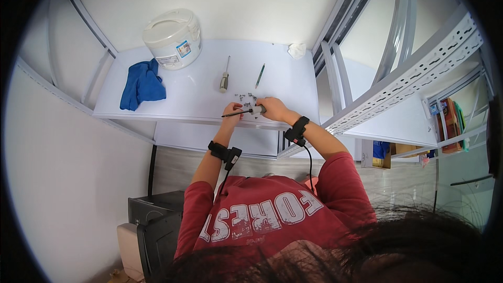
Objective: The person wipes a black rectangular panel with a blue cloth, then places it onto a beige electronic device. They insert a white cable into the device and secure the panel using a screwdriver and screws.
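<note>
- Nearest to us is the red shirt (262, 212), printed with pale lettering across the front.
- On our forearms, just behind the hands, sit two black wrist straps (297, 130), each with a dark cable running back.
- Our right hand (274, 110) is wrapped round the handle of a screwdriver (257, 110), held near the front edge of the white shelf (191, 97), its shaft pointing left.
- Our left hand (232, 113) has its fingers curled beside that shaft, which crosses in front of it; we cannot tell whether it touches the shaft or pinches something small.
- Just beyond our hands we see small metal screws (249, 96) scattered loosely on the shelf.
- Past them lies a second screwdriver (224, 82), its handle toward us and its tip away.
- To the right of it we find a slim green pencil (260, 76), lying at a slant.
- Well to the left is a rumpled blue cloth (144, 88).
- Farther back, near the wall, we have a white lidded container (175, 36) on the left and a crumpled white tissue (297, 51) at the right corner.
</note>
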{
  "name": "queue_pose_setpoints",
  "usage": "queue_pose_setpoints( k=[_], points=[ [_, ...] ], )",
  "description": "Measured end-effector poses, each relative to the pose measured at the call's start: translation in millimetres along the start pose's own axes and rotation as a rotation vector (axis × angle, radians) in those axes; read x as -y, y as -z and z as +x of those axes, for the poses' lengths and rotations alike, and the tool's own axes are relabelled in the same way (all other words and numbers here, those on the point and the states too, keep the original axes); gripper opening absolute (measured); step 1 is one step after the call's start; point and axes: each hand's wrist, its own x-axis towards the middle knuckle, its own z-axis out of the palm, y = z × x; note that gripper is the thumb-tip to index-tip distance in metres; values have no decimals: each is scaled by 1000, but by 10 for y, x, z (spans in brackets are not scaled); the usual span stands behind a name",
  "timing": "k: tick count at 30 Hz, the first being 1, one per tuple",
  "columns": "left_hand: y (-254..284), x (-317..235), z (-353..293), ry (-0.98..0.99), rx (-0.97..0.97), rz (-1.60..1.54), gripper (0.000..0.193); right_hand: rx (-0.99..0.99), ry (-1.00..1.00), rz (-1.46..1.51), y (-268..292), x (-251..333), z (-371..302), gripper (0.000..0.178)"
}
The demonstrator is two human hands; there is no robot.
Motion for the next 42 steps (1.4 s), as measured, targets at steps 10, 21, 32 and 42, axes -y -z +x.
queue_pose_setpoints(
  k=[10,21,32,42],
  points=[
    [39,50,7,-143,-64,179,23,-190,-83,-56,-11,-62,62,24],
    [-156,-293,-325,-347,14,836,37,-219,-201,99,54,-94,126,28],
    [-301,-255,-265,-503,-84,882,25,-173,-272,176,127,-114,157,29],
    [-256,-128,-134,-570,-183,756,20,-151,-238,198,165,-43,169,29]
  ],
)
